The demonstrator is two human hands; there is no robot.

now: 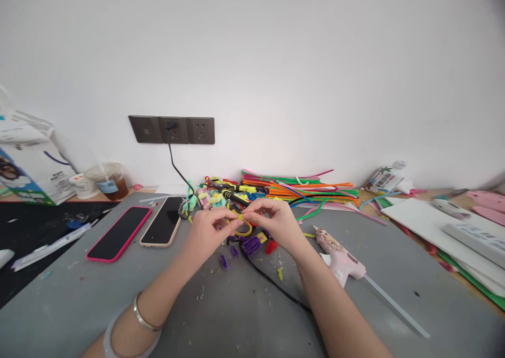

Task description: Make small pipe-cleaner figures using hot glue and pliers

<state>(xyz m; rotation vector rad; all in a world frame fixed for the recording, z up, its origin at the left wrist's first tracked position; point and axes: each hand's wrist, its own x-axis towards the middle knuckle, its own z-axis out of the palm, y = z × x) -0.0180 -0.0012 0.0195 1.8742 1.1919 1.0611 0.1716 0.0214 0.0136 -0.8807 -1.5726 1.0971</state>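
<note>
Both of my hands meet above the middle of the grey mat. A looped yellow pipe cleaner (245, 231) is pinched between them, its loop hanging below the fingertips. My left hand (211, 232) holds it from the left with thumb and forefinger closed. From the right, my right hand (272, 220) pinches the same piece with its thumb and forefinger. Just under the hands lie a purple fuzzy piece (253, 244) and a small red piece (271, 247). Small purple bits (224, 262) rest nearer to me, and a tiny yellow piece (280, 273) lies to the right.
A pink glue gun (339, 258) with a glue stick lies at right, its black cord (272, 282) crossing the mat. Two phones (120, 234) lie at left. Bundled pipe cleaners (311, 191) and yellow-black pliers (236, 196) are behind. A drink cup (112, 183) stands far left.
</note>
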